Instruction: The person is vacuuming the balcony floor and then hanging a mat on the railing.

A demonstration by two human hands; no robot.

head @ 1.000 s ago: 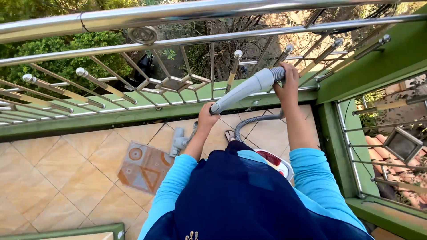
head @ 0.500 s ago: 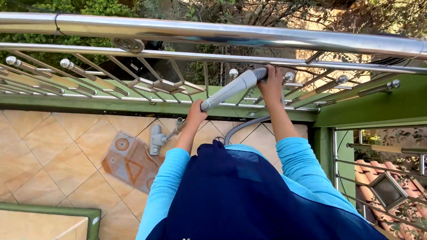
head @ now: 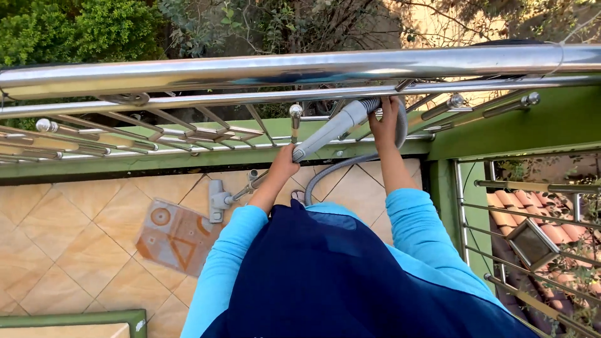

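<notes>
I look straight down over my blue clothing at a tiled balcony floor. My left hand (head: 283, 165) grips the lower end of a grey vacuum wand handle (head: 330, 130). My right hand (head: 383, 119) holds the handle's upper end, where the ribbed grey hose (head: 338, 166) joins it just under the steel railing. The wand runs down to a grey floor nozzle (head: 217, 200), which rests on the tiles beside a small patterned mat (head: 172, 236).
A polished steel railing (head: 263, 70) with slanted bars crosses the top of the view. A green ledge (head: 188, 159) runs below it, and a green post (head: 447, 188) stands at right. Bushes lie beyond, and roof tiles (head: 510, 216) show far below at right.
My view has dropped closer to the railing and shifted right. Both hands keep hold of the vacuum handle, and the nozzle stays by the mat.
</notes>
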